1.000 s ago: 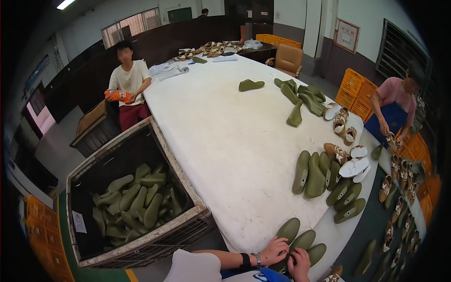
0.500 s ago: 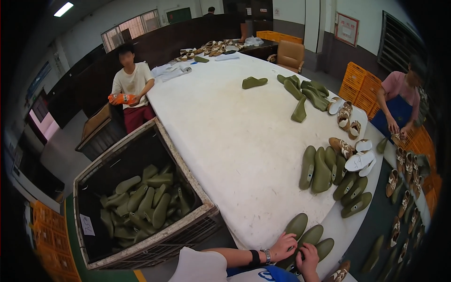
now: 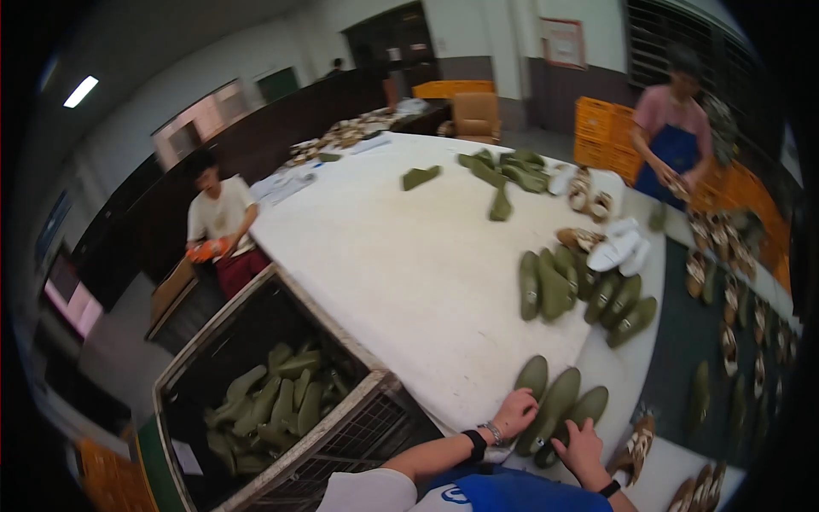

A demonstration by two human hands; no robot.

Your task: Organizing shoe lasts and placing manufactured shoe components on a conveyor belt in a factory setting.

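Three green shoe lasts lie side by side at the table's near edge. My left hand is curled over the near part of the left shoe last. The middle shoe last lies between my hands. At the right shoe last, my right hand grips the near end, thumb on one side and fingers on the other. My fingers partly hide the ends of the lasts.
A black-lined crate of green lasts stands at left. More lasts and white-and-brown shoes lie on the white table. At right is a dark green surface with shoes. Two co-workers are across the table.
The view has swung to the right and tilted. My right hand has shifted slightly right, apart from my left. The co-worker at left has bent the head down over the orange bottle.
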